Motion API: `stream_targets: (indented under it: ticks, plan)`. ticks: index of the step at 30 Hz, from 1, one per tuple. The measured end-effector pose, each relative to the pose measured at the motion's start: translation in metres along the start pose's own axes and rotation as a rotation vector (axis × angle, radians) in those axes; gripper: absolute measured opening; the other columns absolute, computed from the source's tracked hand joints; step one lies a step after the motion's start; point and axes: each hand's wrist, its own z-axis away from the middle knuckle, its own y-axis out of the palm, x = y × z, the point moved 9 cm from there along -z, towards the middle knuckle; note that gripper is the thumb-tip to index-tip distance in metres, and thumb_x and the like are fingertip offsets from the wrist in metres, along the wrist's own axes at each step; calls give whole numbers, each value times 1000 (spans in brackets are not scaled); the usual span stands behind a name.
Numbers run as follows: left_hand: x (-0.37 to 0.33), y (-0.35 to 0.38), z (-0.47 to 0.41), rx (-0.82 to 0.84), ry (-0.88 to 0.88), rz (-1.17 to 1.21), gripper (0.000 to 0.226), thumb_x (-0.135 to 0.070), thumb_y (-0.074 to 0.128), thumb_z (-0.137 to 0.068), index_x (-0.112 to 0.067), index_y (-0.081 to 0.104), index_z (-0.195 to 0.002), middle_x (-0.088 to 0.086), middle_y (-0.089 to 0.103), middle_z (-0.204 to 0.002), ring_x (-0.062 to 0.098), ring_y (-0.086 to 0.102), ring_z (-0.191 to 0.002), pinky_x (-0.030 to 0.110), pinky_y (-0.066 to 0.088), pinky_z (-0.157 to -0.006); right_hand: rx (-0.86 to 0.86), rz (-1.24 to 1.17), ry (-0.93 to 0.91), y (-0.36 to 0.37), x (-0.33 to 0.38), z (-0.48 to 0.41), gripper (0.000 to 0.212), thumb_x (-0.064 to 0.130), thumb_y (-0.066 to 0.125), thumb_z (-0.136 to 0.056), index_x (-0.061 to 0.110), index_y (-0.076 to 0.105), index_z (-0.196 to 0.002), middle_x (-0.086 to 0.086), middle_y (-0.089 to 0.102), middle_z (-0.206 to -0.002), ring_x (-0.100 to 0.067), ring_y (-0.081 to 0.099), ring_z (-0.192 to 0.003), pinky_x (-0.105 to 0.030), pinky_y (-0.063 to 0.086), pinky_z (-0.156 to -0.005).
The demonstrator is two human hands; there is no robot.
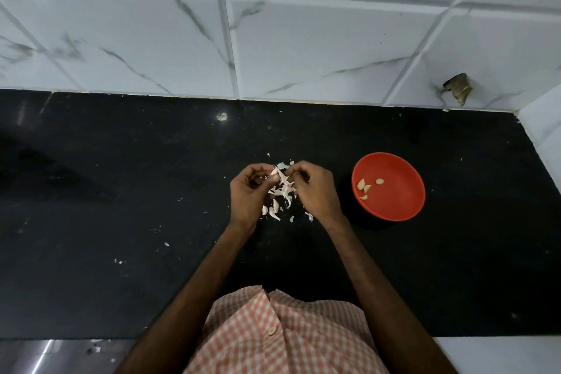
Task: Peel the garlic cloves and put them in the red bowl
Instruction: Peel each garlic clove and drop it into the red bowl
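Note:
My left hand pinches a garlic clove between thumb and fingers above the black counter. My right hand is close beside it, its fingertips pinching a strip of white skin that hangs from the clove. Below the hands lies a pile of papery peels with an unpeeled clove at its left edge. The red bowl stands to the right of my right hand and holds several peeled cloves on its left side.
The black counter runs left and right, dotted with small peel flakes. A white marbled tile wall rises behind it, and a side wall closes the right end. A brownish scrap sticks to the wall at back right.

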Motion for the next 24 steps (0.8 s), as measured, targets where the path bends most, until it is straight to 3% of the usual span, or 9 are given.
stream_targets:
  ticks: [2, 5, 8, 10, 14, 19, 24]
  plan:
    - [-6, 0, 1, 10, 52, -58, 21, -1, 79, -82, -4, 70, -101, 2, 74, -93, 11, 68, -81, 30, 59, -73, 40, 45, 27, 6, -1, -1, 18, 17, 58, -100, 10, 74, -103, 1, 70, -96, -5, 65, -86, -21, 50, -76]
    - [-15, 2, 1, 24, 122, -135, 21, 0, 81, -80, -2, 71, -98, 5, 74, -94, 8, 66, -81, 22, 55, -76, 67, -174, 111, 13, -8, -3, 22, 25, 58, -100, 11, 75, -98, -4, 73, -93, -19, 71, -87, -36, 59, -72]
    - [-14, 3, 0, 59, 142, -172, 19, -2, 81, -80, -5, 73, -97, 9, 74, -96, 23, 69, -82, 33, 59, -77, 92, -364, 160, 15, -7, -2, 16, 14, 61, -99, 3, 73, -101, -9, 74, -93, -15, 73, -83, -30, 60, -66]
    - [-14, 2, 0, 76, 168, -198, 18, -3, 81, -80, -10, 75, -95, 8, 74, -97, 31, 69, -84, 40, 59, -79, 101, -375, 156, 14, -6, -2, 12, 8, 62, -98, 3, 72, -101, -9, 73, -91, -16, 73, -78, -34, 62, -67]
    - [-15, 3, 0, 95, 169, -188, 24, -1, 83, -76, -12, 73, -95, 1, 74, -96, 18, 66, -78, 36, 58, -75, 156, -312, 195, 16, -7, -2, 8, 4, 65, -95, 8, 72, -93, -7, 71, -84, -15, 70, -69, -36, 64, -68]
    - [-14, 7, 0, 129, 145, -120, 36, 8, 80, -77, -8, 67, -106, -10, 72, -97, 10, 66, -87, 32, 60, -79, 120, -369, 187, 15, -6, 0, 6, 2, 67, -93, 5, 71, -90, -10, 72, -83, -17, 73, -71, -37, 64, -71]
    - [5, 5, -3, 91, -25, 7, 19, -5, 69, -92, 3, 66, -109, 3, 74, -91, 16, 70, -76, 27, 57, -57, 83, -385, 97, 12, 1, 2, 7, 6, 71, -93, 3, 73, -99, -6, 74, -89, -19, 75, -79, -36, 64, -75]
